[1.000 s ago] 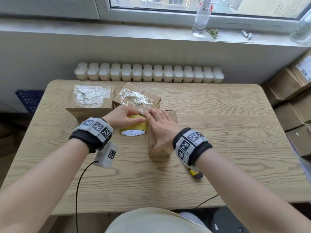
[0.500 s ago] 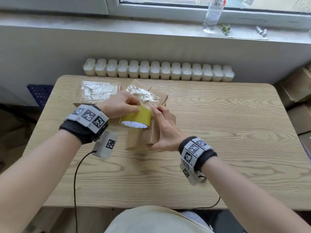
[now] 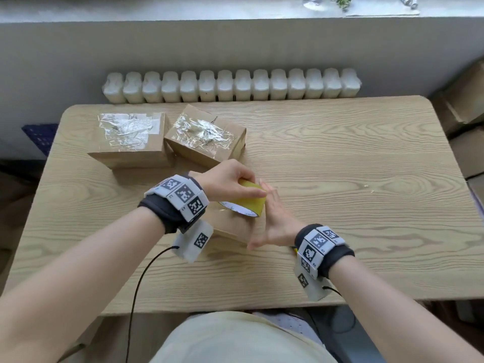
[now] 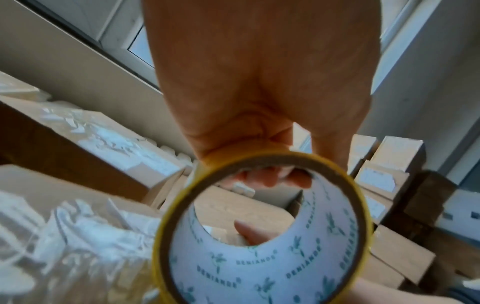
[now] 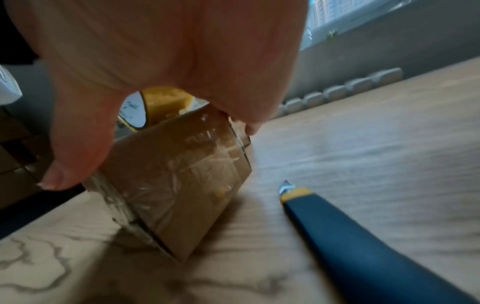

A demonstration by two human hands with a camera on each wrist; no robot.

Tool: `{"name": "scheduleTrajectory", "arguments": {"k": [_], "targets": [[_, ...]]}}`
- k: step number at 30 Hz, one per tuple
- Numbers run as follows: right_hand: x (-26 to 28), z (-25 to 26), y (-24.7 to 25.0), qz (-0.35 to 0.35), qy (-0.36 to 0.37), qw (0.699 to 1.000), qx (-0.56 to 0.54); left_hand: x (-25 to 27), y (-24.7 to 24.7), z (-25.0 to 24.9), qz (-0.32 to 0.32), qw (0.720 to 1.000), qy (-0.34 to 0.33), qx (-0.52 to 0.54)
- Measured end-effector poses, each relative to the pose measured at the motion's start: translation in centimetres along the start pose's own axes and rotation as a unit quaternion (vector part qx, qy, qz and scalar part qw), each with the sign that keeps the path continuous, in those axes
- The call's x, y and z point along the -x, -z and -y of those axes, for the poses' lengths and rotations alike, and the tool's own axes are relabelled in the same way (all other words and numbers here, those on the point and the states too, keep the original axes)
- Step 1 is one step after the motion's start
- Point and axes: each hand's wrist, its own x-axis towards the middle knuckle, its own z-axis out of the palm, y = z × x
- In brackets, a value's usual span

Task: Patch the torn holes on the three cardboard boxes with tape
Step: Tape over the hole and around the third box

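From the head camera, the left hand [image 3: 225, 180] grips a yellow roll of clear tape [image 3: 245, 203] above a small brown cardboard box [image 3: 233, 226] near the front of the light wooden table [image 3: 340, 179]. The right hand [image 3: 275, 221] clasps that box's right side. Two taped brown boxes [image 3: 131, 138] sit behind it.

At the left wrist, fingers [image 4: 262, 179] curl round the roll's rim.

At the right wrist, thumb [image 5: 78, 144] and fingers pinch the tilted box; a blue utility knife [image 5: 358, 232] lies right of it.
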Motion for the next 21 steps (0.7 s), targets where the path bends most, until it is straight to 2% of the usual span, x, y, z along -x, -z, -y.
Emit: {"name": "scheduleTrajectory", "arguments": {"k": [2, 5, 9, 14, 17, 21], "targets": [[-0.1, -0.6, -1.1, 0.002, -0.017, 1.0, -0.026, -0.4, -1.2, 0.3, -0.004, 0.999, 0.011, -0.032], [-0.3, -0.9, -2.4, -0.032, -0.025, 0.996, -0.081, -0.7, -1.8, 0.6, -0.01, 0.998, 0.025, -0.05], [-0.7, -1.6, -3.0, -0.078, 0.014, 0.988, -0.134, -0.6, -1.6, 0.5, -0.007, 0.998, 0.024, -0.055], [-1.0, -2.2, -2.4, -0.1, 0.056, 0.989, -0.096, 0.3, 0.3, 0.4, 0.042, 0.995, 0.027, -0.088], [-1.2, -2.9, -1.7, -0.103, 0.063, 0.989, -0.08, 1.5, 2.7, 1.4, 0.029, 0.991, 0.062, -0.113], [-1.3, -3.3, -0.8, -0.073, 0.075, 0.993, -0.049, 3.7, 5.2, 3.1, -0.017, 0.983, 0.098, -0.153]]}}
